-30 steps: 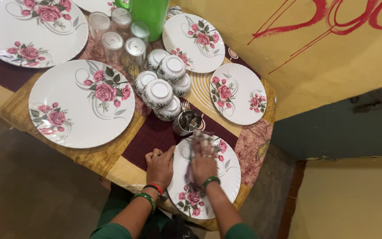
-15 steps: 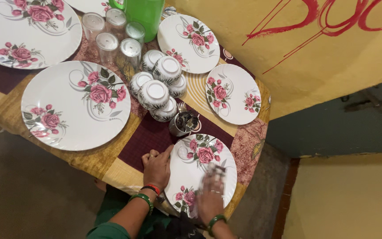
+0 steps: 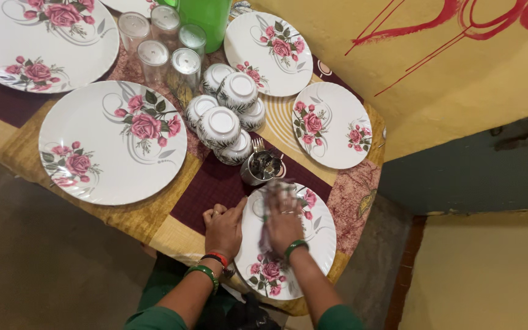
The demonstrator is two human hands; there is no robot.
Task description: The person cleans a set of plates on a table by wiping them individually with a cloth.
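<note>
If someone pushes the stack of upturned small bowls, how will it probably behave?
The small bowls are stacked upside down in two layers, so the top ones would probably slide off or topple. They look light and smooth, likely slippery. The upturned glasses beside them might get knocked.

Single head cam, looking steeply down from above the bench (image 3: pixel 154 220) at approx. arm's reach. View faces toward a yellow wall (image 3: pixel 435 91) (upper right); floor (image 3: pixel 44 275) shows lower left. No 2nd view.

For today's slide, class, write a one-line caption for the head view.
Right hand presses a cloth on a rose plate while left hand steadies its rim.
</note>
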